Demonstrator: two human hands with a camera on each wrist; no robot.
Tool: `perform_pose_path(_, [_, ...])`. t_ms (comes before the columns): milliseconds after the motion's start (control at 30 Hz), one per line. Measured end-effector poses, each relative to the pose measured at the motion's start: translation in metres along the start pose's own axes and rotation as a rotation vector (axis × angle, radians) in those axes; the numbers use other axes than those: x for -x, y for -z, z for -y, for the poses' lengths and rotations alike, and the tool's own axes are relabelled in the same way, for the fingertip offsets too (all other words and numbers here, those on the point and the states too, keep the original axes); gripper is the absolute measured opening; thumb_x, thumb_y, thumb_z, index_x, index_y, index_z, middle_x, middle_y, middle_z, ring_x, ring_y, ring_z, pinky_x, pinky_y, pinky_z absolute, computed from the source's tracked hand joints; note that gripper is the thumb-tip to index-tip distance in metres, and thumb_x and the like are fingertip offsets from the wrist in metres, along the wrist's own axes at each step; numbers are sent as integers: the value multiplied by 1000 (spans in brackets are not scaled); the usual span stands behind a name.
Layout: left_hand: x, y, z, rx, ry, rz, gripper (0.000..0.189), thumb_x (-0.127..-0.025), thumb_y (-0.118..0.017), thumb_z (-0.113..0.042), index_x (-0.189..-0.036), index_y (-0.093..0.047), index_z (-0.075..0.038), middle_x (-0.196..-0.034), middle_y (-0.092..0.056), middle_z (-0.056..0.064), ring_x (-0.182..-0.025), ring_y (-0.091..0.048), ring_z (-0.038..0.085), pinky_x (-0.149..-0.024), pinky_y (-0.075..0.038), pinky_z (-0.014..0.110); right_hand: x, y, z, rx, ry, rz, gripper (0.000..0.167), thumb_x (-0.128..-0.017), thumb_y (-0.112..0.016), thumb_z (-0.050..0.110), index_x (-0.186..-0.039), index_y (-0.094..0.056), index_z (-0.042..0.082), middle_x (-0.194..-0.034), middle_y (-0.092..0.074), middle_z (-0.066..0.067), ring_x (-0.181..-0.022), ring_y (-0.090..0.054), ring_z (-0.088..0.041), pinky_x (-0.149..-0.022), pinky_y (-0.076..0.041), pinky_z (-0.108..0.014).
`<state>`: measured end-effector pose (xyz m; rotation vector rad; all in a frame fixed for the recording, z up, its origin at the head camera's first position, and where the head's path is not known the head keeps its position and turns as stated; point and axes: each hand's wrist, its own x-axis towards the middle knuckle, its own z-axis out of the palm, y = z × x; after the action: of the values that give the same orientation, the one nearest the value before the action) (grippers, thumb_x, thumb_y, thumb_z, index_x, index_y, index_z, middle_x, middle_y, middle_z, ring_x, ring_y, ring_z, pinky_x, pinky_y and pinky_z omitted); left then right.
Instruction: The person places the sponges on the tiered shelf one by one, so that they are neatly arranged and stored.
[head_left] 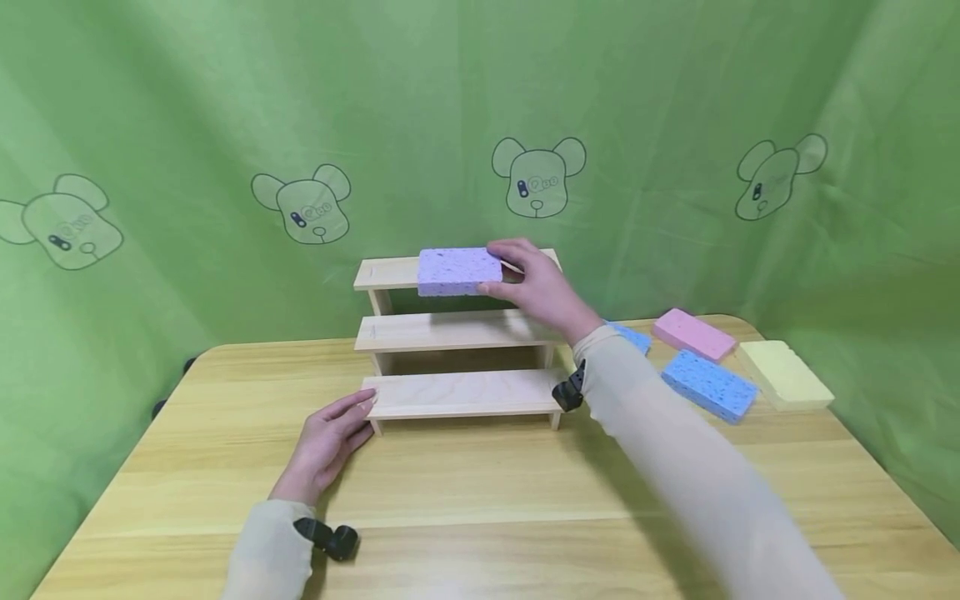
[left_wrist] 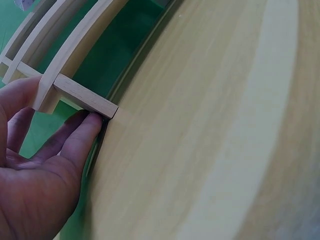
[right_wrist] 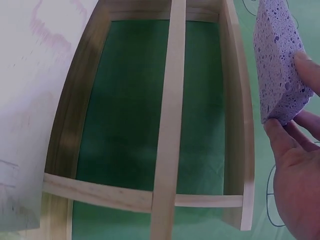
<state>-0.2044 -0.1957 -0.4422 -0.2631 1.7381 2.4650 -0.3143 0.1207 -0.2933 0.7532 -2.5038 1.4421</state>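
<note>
My right hand (head_left: 534, 283) pinches the right end of a speckled purple sponge (head_left: 457, 268), thumb in front and fingers behind. In the head view the sponge overlaps the top step of a three-tier wooden shelf (head_left: 450, 392). The right wrist view has the sponge (right_wrist: 280, 55) beside the shelf's top board (right_wrist: 245, 130), a gap showing between them. Down at the lowest step's left end, my left hand (head_left: 330, 446) holds the shelf. Up close, the left hand (left_wrist: 45, 170) has fingers around the board's end and against its leg (left_wrist: 85, 95).
Right of the shelf lie a pink sponge (head_left: 693, 333), a speckled blue sponge (head_left: 708, 385) and a pale yellow sponge (head_left: 783, 375). Another blue sponge (head_left: 632, 337) is partly hidden behind the right sleeve. A green curtain (head_left: 420, 100) hangs behind the wooden table (head_left: 465, 517).
</note>
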Motion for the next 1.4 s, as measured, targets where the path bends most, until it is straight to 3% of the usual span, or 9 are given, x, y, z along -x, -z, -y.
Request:
perform_pose_path(133, [0, 0, 0, -1, -1, -7, 34, -94, -64, -3, -128, -62, 3, -142, -47, 21, -112, -61, 25, -98, -50, 38, -4, -4, 1, 25, -2, -10, 67, -84, -80, 15, -140, -49, -5, -142, -45, -11, -128, -46, -25, -109, -37, -27])
perform_pose_path(367, [0, -1, 1, -8, 0, 5, 40, -94, -64, -2, -133, -55, 7, -142, -46, 21, -113, -61, 25, -98, -50, 37, -12, -10, -1, -56, -33, -18, 67, -83, -79, 8, -140, -47, -7, -140, -45, -13, -127, -48, -26, -103, -40, -18])
perform_pose_path(733, [1, 3, 0, -31, 1, -5, 39, -94, -65, -5, -132, -57, 4, -143, -45, 21, -112, -61, 23, -98, -50, 35, -26, -18, 0, -91, -73, -11, 67, -86, -76, 7, -144, -42, -6, -144, -41, -13, -128, -47, -25, -102, -40, -17])
perform_pose_path(867, [1, 4, -1, -33, 0, -9, 37, -94, -66, -6, -130, -60, 2, -143, -46, 20, -111, -62, 22, -98, -50, 35, -29, -21, 2, -21, -96, 2, 68, -88, -75, 12, -146, -42, -1, -148, -40, -10, -129, -46, -23, -103, -40, -17])
perform_pose_path(1133, [0, 3, 1, -19, -2, 3, 34, -94, -66, -5, -127, -63, 0, -143, -46, 20, -111, -62, 23, -98, -50, 36, -34, -24, 2, 113, -95, -9, 66, -90, -73, 21, -146, -44, 3, -149, -40, -10, -133, -41, -26, -112, -33, -30])
perform_pose_path(1400, [0, 3, 0, -45, -1, 16, 43, -95, -66, -7, -134, -55, 5, -144, -45, 21, -113, -61, 23, -98, -50, 36, -39, -29, 3, 125, -127, -3, 66, -91, -72, 21, -147, -42, 4, -152, -37, -10, -134, -41, -26, -110, -35, -28])
